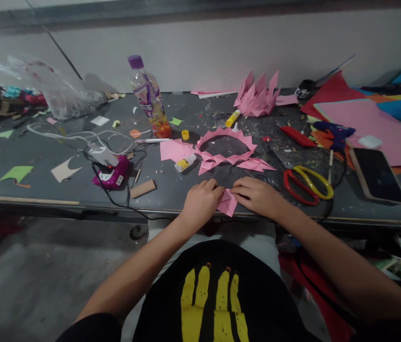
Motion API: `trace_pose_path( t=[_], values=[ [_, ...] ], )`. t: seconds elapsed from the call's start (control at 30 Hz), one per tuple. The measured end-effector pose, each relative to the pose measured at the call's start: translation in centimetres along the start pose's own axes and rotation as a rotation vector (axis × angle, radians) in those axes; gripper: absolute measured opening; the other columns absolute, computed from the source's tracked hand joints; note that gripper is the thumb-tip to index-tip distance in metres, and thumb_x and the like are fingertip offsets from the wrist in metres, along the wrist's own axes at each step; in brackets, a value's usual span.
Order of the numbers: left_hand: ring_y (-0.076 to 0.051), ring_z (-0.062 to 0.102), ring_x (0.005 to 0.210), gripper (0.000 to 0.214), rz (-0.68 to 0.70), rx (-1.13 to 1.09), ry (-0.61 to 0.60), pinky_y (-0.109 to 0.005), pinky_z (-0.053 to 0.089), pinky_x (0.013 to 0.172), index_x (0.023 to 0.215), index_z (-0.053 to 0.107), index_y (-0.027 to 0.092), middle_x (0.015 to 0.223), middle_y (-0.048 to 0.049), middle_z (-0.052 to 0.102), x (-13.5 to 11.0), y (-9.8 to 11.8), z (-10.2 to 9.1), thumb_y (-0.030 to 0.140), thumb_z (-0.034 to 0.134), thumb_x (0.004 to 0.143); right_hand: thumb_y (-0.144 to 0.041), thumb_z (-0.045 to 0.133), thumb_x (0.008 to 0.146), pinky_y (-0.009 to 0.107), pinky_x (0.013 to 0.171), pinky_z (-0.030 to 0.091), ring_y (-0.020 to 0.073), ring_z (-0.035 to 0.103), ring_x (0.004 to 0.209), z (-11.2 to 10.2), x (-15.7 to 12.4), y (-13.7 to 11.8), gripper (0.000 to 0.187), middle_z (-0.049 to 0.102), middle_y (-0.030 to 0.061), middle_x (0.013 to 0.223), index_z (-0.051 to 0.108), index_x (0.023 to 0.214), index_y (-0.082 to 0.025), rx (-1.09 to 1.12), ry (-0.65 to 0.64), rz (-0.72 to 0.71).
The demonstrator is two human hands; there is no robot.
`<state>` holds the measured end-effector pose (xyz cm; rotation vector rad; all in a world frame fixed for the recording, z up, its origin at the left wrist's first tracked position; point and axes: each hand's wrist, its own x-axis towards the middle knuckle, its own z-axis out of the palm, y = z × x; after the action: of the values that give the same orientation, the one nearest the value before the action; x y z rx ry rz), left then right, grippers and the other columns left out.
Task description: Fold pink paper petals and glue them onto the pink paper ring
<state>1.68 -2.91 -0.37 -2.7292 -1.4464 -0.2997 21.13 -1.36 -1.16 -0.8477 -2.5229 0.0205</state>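
Pink paper, creased into a small folded piece (227, 204), lies at the near edge of the table (170, 199), between both hands. The left hand (203, 198) pinches its left side; the right hand (257, 195) meets its right side, though whether it pinches cannot be told. Folding appears partway. Beyond, a pointed ring (227, 132) and a spiky layered piece (257, 100) look assembled; flat pink paper (174, 149) beside the ring seems unworked.

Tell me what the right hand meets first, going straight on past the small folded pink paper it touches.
Likely the bare left hand: the right hand points toward it across the folded pink paper. Depth is unclear from one view.
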Motion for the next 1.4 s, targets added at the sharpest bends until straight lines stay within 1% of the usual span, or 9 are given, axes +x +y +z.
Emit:
trace_pose_path(
  t=[0.2, 0.4, 0.6, 0.73, 0.8, 0.93, 1.1, 1.3, 1.4],
  values=[
    [-0.018, 0.054, 0.085, 0.023, 0.122, 0.067, -0.083, -0.026, 0.039, 0.064, 0.111, 0.059, 0.021, 0.093, -0.0057, 0.057, 0.0, 0.0, -1.1, 0.02, 0.046, 0.092, -0.016, 0.047, 0.088, 0.033, 0.073, 0.052, 0.0185, 0.061, 0.078, 0.1, 0.0, 0.2, 0.023, 0.065, 0.0078, 0.083, 0.07, 0.086, -0.017, 0.04, 0.014, 0.03],
    [-0.019, 0.053, 0.084, 0.031, 0.12, 0.058, -0.07, -0.029, 0.038, 0.067, 0.118, 0.057, 0.024, 0.091, -0.0056, 0.056, -0.4, -0.6, -1.3, 0.018, 0.044, 0.091, -0.018, 0.051, 0.086, 0.032, 0.072, 0.051, 0.0173, 0.06, 0.078, 0.3, -0.3, 0.3, 0.02, 0.064, 0.007, 0.083, 0.071, 0.086, -0.017, 0.105, 0.081, 0.053],
    [-0.019, 0.053, 0.084, 0.027, 0.035, -0.023, 0.014, -0.029, 0.038, 0.068, 0.112, 0.063, 0.027, 0.089, -0.005, 0.058, -0.6, -0.9, -0.7, 0.024, 0.046, 0.091, -0.018, 0.054, 0.083, 0.031, 0.07, 0.05, 0.0164, 0.058, 0.075, 0.2, -0.1, 0.0, 0.019, 0.061, 0.0055, 0.078, 0.071, 0.073, -0.018, 0.146, 0.1, 0.146],
    [-0.019, 0.054, 0.083, 0.022, -0.013, -0.069, 0.075, -0.029, 0.038, 0.067, 0.102, 0.068, 0.024, 0.087, -0.0051, 0.059, -0.6, -1.0, -0.3, 0.024, 0.05, 0.088, -0.018, 0.053, 0.082, 0.027, 0.065, 0.048, 0.0138, 0.057, 0.069, 0.2, 0.0, 0.0, 0.026, 0.059, 0.0045, 0.073, 0.066, 0.06, -0.017, 0.198, 0.136, 0.204],
    [-0.018, 0.054, 0.082, 0.02, -0.022, -0.085, 0.097, -0.029, 0.039, 0.067, 0.098, 0.069, 0.023, 0.086, -0.0051, 0.06, -0.6, -1.0, -0.2, 0.024, 0.052, 0.087, -0.019, 0.054, 0.082, 0.026, 0.064, 0.047, 0.0131, 0.057, 0.067, 0.2, 0.0, 0.0, 0.027, 0.059, 0.0043, 0.073, 0.065, 0.058, -0.017, 0.207, 0.146, 0.218],
    [-0.018, 0.055, 0.082, 0.02, -0.03, -0.088, 0.121, -0.029, 0.039, 0.068, 0.097, 0.069, 0.023, 0.086, -0.0041, 0.061, -0.6, -1.0, 0.0, 0.025, 0.052, 0.087, -0.018, 0.054, 0.081, 0.026, 0.064, 0.047, 0.0131, 0.057, 0.067, 0.3, -0.1, 0.0, 0.026, 0.059, 0.004, 0.072, 0.064, 0.057, -0.018, 0.207, 0.161, 0.229],
    [-0.018, 0.055, 0.083, 0.019, -0.049, -0.074, 0.111, -0.029, 0.038, 0.068, 0.099, 0.068, 0.025, 0.086, -0.003, 0.061, -0.7, -1.0, 0.2, 0.026, 0.053, 0.087, -0.016, 0.054, 0.081, 0.025, 0.063, 0.047, 0.0131, 0.058, 0.067, 0.4, -0.5, 0.2, 0.027, 0.061, 0.0038, 0.072, 0.062, 0.055, -0.019, 0.201, 0.176, 0.224],
    [-0.018, 0.053, 0.086, 0.025, 0.031, -0.055, 0.045, -0.03, 0.036, 0.069, 0.109, 0.063, 0.027, 0.091, -0.0035, 0.06, -0.8, -1.0, 0.1, 0.024, 0.045, 0.091, -0.016, 0.052, 0.082, 0.026, 0.065, 0.048, 0.0138, 0.058, 0.067, 0.4, -0.5, 0.0, 0.028, 0.061, 0.0042, 0.071, 0.059, 0.055, -0.019, 0.126, 0.175, 0.173],
    [-0.019, 0.053, 0.087, 0.025, 0.015, -0.066, 0.024, -0.03, 0.036, 0.07, 0.108, 0.064, 0.027, 0.091, -0.0042, 0.059, -0.8, -0.8, -0.2, 0.025, 0.045, 0.091, -0.016, 0.051, 0.083, 0.027, 0.065, 0.048, 0.0145, 0.058, 0.068, 0.3, -0.4, -0.2, 0.029, 0.061, 0.0047, 0.071, 0.058, 0.056, -0.019, 0.119, 0.17, 0.176]
  ],
)
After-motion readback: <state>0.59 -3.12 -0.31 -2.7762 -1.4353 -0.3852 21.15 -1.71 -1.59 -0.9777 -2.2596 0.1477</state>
